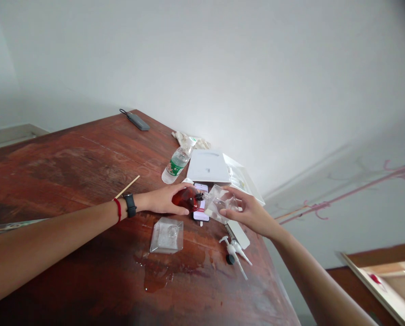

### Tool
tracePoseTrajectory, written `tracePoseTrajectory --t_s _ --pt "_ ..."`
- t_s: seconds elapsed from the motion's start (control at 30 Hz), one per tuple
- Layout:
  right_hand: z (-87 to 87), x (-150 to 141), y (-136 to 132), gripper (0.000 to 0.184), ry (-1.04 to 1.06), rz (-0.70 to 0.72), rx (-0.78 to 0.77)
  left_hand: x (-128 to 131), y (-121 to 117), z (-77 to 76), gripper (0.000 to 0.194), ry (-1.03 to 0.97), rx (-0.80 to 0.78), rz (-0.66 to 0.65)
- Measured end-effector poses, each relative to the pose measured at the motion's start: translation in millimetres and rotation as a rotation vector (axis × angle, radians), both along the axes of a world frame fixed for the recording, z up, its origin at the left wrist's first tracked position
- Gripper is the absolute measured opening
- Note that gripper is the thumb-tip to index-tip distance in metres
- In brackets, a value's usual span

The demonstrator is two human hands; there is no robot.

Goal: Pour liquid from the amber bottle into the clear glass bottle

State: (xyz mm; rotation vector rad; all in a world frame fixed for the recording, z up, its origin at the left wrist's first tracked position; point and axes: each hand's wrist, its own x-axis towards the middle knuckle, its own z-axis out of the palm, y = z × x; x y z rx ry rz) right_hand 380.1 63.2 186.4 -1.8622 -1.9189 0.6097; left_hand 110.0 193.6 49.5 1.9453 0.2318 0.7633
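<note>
My left hand (165,199) is wrapped around a bottle of dark red liquid (185,199), tipped on its side with its black-looking neck towards the right. In my right hand (243,209) is a clear plastic container (219,203), its side facing the bottle neck. The two meet or nearly meet; whether they touch I cannot tell. Beneath them lies a phone (201,215) with a lit screen. Nearer me sits a clear square plastic tray (166,235). Two white pump heads (234,253) and a black cap (230,259) lie by my right forearm.
A water bottle with a green label (175,166) stands behind my left hand, near a white box (208,165) and an open white tray (241,176). Spilled liquid (156,274) wets the wooden table (97,154). A thin stick (127,185) and grey device (137,121) lie left.
</note>
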Motion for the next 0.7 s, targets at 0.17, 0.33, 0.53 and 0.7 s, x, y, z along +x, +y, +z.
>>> tracePoseTrajectory --t_s 0.17,0.33,0.53,0.7 --pt "4.0 -2 1 0.074 -0.004 0.009 -0.034 0 0 -1.1 0.075 0.002 0.010 0.018" --pt "7.3 -2 2 0.074 -0.027 0.025 -0.038 1 1 -5.4 0.078 0.004 0.012 0.038" --pt "9.7 -2 5 0.073 -0.049 0.055 -0.016 1 2 -5.2 0.079 0.003 0.011 0.039" --pt "12.7 -3 6 0.076 -0.037 0.036 -0.045 1 2 -4.7 0.077 0.010 0.007 0.037"
